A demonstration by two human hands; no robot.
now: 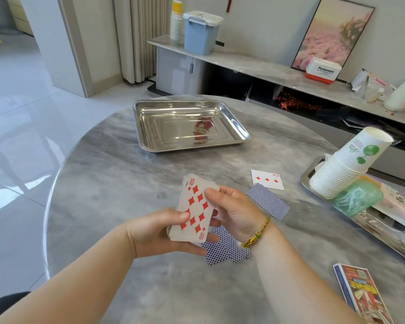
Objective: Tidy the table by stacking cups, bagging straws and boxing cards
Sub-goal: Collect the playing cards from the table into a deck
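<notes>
- We've got the deck (194, 206) up off the table (98, 183), between both hands, ten of diamonds facing us.
- L hand (157, 232) cradles it from below, thumb curled onto the face. R hand (234, 211) pinches the far side, thumb on top.
- We judge cards light, thin & slick. They'll fan easily, so squeeze the long edges and square up before boxing.
- Loose on table: 3 of diamonds (267, 179) face up, face-down card (268, 201) just beside it, a few more (227, 250) under our hands.
- Box (360, 293) lies near R edge; open or closed, can't tell.
- R tray (305, 181) holds tilted cup stack (344, 169) & green bag (358, 197). Far tray (147, 127) shows only reflections.
</notes>
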